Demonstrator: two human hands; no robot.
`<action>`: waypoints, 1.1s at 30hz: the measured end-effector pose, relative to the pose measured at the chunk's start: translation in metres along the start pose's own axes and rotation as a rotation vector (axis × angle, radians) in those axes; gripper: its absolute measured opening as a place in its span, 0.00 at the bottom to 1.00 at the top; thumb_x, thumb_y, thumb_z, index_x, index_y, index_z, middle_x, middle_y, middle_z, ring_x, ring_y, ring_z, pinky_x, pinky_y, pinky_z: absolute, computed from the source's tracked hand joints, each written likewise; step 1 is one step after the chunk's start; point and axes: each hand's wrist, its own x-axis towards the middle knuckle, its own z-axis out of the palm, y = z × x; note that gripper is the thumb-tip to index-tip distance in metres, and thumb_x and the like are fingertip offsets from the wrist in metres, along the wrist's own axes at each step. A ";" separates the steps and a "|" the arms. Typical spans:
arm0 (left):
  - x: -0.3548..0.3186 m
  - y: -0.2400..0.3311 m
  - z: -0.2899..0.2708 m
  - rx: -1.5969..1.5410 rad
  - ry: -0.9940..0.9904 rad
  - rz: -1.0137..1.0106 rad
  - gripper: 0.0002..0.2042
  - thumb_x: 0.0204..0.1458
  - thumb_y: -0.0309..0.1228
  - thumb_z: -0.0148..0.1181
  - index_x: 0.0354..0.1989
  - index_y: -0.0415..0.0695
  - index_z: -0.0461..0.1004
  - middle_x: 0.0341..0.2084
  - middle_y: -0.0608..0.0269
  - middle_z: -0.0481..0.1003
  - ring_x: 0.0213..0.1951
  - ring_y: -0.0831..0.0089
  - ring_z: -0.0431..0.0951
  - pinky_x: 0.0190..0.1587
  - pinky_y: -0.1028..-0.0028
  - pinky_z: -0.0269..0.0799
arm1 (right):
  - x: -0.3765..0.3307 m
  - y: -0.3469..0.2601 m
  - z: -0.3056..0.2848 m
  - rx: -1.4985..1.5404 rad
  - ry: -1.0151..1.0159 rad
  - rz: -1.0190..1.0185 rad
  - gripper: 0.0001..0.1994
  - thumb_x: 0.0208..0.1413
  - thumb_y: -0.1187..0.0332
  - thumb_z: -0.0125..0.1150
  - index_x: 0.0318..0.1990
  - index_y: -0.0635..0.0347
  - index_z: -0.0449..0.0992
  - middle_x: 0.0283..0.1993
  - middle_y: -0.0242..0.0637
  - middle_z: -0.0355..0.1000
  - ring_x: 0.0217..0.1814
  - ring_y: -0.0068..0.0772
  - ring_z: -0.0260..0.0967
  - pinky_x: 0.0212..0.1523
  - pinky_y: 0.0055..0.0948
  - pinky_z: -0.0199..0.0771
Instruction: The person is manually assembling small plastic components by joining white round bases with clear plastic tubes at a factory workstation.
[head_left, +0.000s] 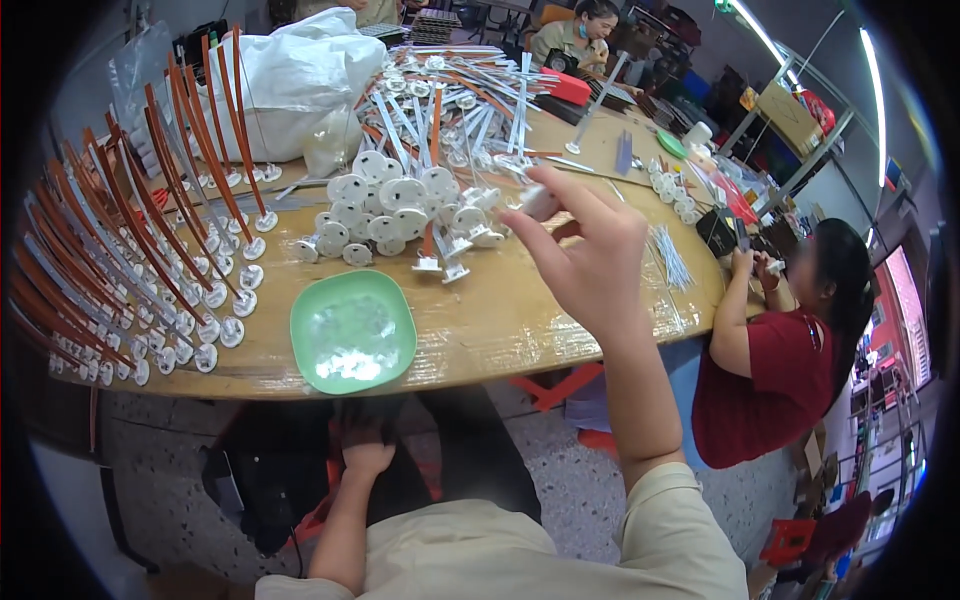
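Right hand (590,262) up at frame centre, grip pinched on a small white piece (541,203); pile of white discs (385,205) just left. Left hand (368,458) low, grip unclear.

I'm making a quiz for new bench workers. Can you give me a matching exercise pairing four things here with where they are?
Things:
1. green dish
2. right hand
3. left hand
4. white bag

Places:
A. below the table edge, in the lap
B. raised, pinching a small white part
C. far side of the table
D. near table edge, holding small clear pieces

Pairs: 1-D, 2-B, 3-A, 4-C
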 end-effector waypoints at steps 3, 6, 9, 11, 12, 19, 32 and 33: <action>0.011 0.000 0.004 -0.016 -0.053 -0.050 0.18 0.43 0.40 0.64 0.42 0.48 0.79 0.56 0.54 0.70 0.63 0.46 0.62 0.66 0.49 0.56 | 0.021 0.012 0.027 0.065 -0.142 -0.041 0.12 0.48 0.70 0.71 0.37 0.64 0.77 0.26 0.41 0.76 0.27 0.39 0.75 0.30 0.35 0.74; 0.019 0.013 -0.011 0.126 -0.004 0.033 0.17 0.51 0.45 0.57 0.46 0.51 0.79 0.50 0.52 0.74 0.56 0.50 0.70 0.65 0.52 0.59 | 0.034 0.035 0.059 0.020 -0.253 -0.065 0.12 0.48 0.66 0.71 0.33 0.65 0.75 0.26 0.44 0.76 0.29 0.45 0.75 0.31 0.39 0.73; 0.019 0.013 -0.013 0.051 -0.098 -0.062 0.18 0.52 0.46 0.56 0.46 0.51 0.79 0.49 0.51 0.75 0.55 0.51 0.71 0.64 0.53 0.59 | 0.045 0.047 0.093 -0.010 -0.259 -0.053 0.14 0.47 0.62 0.71 0.30 0.64 0.74 0.25 0.45 0.75 0.29 0.49 0.75 0.31 0.42 0.73; 0.020 0.011 -0.008 0.018 -0.128 -0.119 0.17 0.50 0.45 0.58 0.44 0.52 0.80 0.52 0.54 0.74 0.58 0.51 0.68 0.65 0.52 0.57 | 0.046 0.049 0.110 0.036 -0.263 -0.059 0.15 0.48 0.59 0.71 0.31 0.62 0.75 0.25 0.44 0.74 0.29 0.48 0.74 0.32 0.43 0.73; 0.020 0.010 -0.005 -0.015 -0.151 -0.177 0.16 0.48 0.45 0.60 0.43 0.54 0.80 0.55 0.57 0.73 0.62 0.51 0.64 0.66 0.51 0.54 | 0.045 0.048 0.116 -0.039 -0.271 -0.084 0.15 0.48 0.58 0.71 0.32 0.62 0.76 0.28 0.44 0.75 0.31 0.48 0.74 0.33 0.43 0.74; 0.022 0.003 0.008 0.017 -0.099 -0.146 0.17 0.49 0.47 0.60 0.45 0.56 0.81 0.48 0.56 0.77 0.58 0.53 0.69 0.66 0.51 0.53 | 0.040 0.086 0.097 0.041 0.223 0.016 0.11 0.53 0.64 0.66 0.37 0.62 0.79 0.32 0.42 0.78 0.34 0.43 0.76 0.36 0.38 0.76; 0.019 0.004 0.000 0.044 -0.083 -0.107 0.15 0.47 0.44 0.62 0.40 0.52 0.81 0.54 0.59 0.74 0.61 0.53 0.67 0.67 0.53 0.56 | -0.040 0.253 0.036 -0.650 -0.447 0.373 0.20 0.47 0.67 0.67 0.50 0.56 0.73 0.54 0.50 0.71 0.57 0.53 0.68 0.55 0.44 0.71; 0.017 0.003 -0.001 0.046 -0.063 -0.071 0.14 0.47 0.43 0.62 0.39 0.51 0.81 0.54 0.58 0.74 0.61 0.53 0.67 0.65 0.53 0.58 | -0.041 0.245 0.029 -0.583 -0.507 0.408 0.17 0.48 0.68 0.66 0.47 0.58 0.73 0.51 0.50 0.72 0.54 0.53 0.70 0.52 0.43 0.72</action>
